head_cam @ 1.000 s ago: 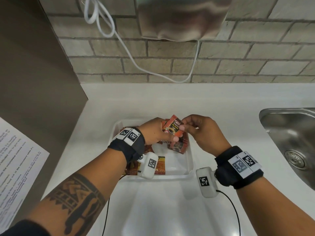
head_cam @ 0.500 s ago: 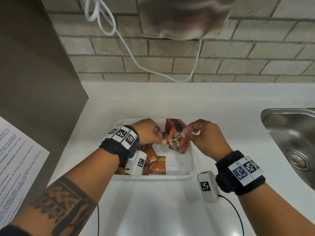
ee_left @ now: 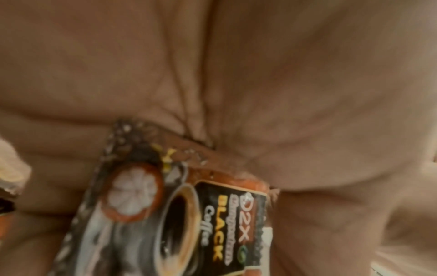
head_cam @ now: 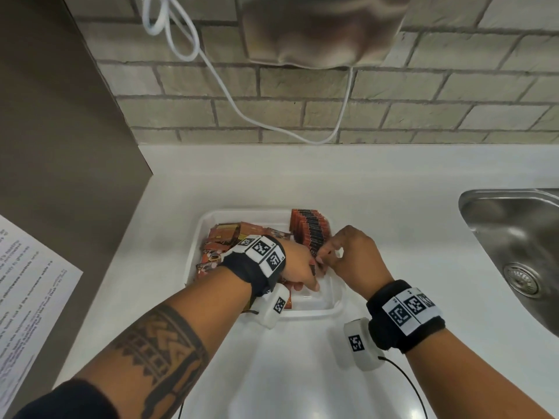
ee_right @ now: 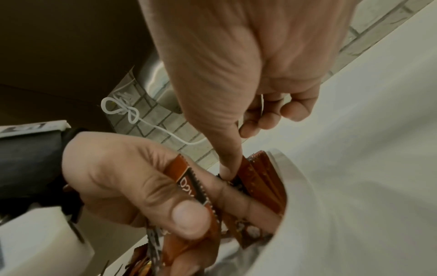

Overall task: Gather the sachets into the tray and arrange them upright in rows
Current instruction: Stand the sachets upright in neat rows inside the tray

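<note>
Both hands met low over the white plastic tray (head_cam: 314, 313) at the centre of the head view. The left hand (head_cam: 298, 267), thumb pressed flat, pinched a glossy orange-and-black coffee sachet (ee_right: 194, 188) with serrated edges, printed with a cup and a halved fruit. The right hand (head_cam: 354, 258) curled loosely and held nothing, its index finger (ee_right: 228, 158) pointing down onto the upright row of sachets (head_cam: 311, 229) at the tray's upper right. Loose sachets (head_cam: 223, 240) lay jumbled in the tray's left half, on the smooth white counter (head_cam: 393, 207).
</note>
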`<state>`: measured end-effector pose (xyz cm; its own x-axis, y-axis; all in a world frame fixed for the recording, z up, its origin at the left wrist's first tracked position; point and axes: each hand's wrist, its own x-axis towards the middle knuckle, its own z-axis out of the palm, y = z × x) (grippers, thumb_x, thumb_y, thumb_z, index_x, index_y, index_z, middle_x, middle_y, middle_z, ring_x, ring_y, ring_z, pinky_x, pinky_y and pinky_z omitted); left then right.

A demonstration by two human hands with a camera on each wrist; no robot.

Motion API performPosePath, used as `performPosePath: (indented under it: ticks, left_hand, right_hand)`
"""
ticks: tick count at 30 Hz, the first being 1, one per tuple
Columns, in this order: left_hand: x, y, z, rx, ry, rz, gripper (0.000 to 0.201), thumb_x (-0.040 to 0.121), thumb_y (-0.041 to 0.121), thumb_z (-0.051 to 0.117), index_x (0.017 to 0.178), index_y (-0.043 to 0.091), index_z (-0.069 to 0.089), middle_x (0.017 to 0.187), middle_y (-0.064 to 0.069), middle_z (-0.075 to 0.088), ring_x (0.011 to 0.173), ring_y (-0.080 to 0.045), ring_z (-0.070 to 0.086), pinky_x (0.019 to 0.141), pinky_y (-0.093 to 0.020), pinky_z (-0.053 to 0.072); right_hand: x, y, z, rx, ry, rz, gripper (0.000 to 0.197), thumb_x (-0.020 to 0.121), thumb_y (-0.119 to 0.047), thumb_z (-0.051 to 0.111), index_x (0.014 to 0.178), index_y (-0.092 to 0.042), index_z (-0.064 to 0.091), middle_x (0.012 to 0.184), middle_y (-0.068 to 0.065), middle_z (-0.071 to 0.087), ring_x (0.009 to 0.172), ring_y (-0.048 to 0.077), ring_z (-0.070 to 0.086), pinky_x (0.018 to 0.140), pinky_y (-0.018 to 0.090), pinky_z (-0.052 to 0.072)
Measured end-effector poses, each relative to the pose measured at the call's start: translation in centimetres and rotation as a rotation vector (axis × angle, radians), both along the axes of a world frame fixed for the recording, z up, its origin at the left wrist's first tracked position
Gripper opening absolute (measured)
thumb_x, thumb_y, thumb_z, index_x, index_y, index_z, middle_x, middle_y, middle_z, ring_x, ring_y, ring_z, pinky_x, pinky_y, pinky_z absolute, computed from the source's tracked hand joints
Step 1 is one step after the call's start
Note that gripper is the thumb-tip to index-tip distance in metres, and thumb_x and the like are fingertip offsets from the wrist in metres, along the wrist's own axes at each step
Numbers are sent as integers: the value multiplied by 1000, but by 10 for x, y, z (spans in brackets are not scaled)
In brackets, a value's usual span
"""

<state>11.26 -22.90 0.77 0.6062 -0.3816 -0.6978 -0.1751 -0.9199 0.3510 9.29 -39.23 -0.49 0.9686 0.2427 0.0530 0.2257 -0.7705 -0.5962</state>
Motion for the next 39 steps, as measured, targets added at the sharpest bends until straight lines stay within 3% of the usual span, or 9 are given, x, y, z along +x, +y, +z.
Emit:
performPosePath:
  ticks: [4,9,16,24,31,35,38,39]
  left_hand:
    - [8,-5,-9,43,5,-41,51,93,50,60,133,20,65,93,2,78,72,-12,68,90,-35,57]
    - [9,-8,-8,73,-3,-63,52,95,50,59,136,18,62,99,1,78,72,-11,66,88,-32,56]
    - [10,-8,-12,88,23,-64,52,95,51,59,136,20,61,78,9,71,65,-9,64,89,-33,56]
    - [7,-8,-10,72,49,-21,53,94,50,60,138,22,59,78,8,72,66,-10,62,94,-35,55]
    - [3,-8,-3,46,73,-5,50,95,47,61,141,28,55,83,6,72,64,-9,60,91,-32,54]
    - [3,-3,12,-33,83,26,33,96,30,64,127,23,69,81,7,72,65,-8,61,79,-27,55]
    - [4,12,27,-267,147,138,24,92,10,64,112,16,77,78,4,70,73,-11,63,69,-19,53]
    - [4,17,30,-376,173,176,26,92,3,62,111,12,76,83,1,70,78,-13,64,71,-20,54]
  right_hand:
    - [5,-3,-2,0,2,-6,11,80,-11,79,77,-21,78,84,-15,55,75,-2,53,68,2,38]
    - [11,-5,-6,5,18,-14,18,79,-10,79,77,-27,74,91,-4,59,83,10,56,70,9,36]
    - [14,-7,-12,20,45,1,17,78,-12,81,81,-26,74,88,-7,57,79,5,53,68,10,36]
    - [14,-7,-13,36,46,18,16,77,-14,83,84,-26,75,87,-8,57,78,2,52,67,12,35]
    - [12,-11,-7,74,48,3,15,79,-14,82,84,-26,75,89,-7,59,79,2,54,66,9,35]
    - [7,-13,5,115,5,-22,11,83,-19,79,81,-29,74,84,-12,61,77,-4,55,66,6,37]
    - [0,-15,20,240,9,1,9,87,-23,76,81,-29,75,79,-13,69,78,-1,59,70,6,42]
    - [-3,-14,25,295,40,24,5,87,-26,77,83,-28,75,80,-13,72,79,0,61,71,6,43]
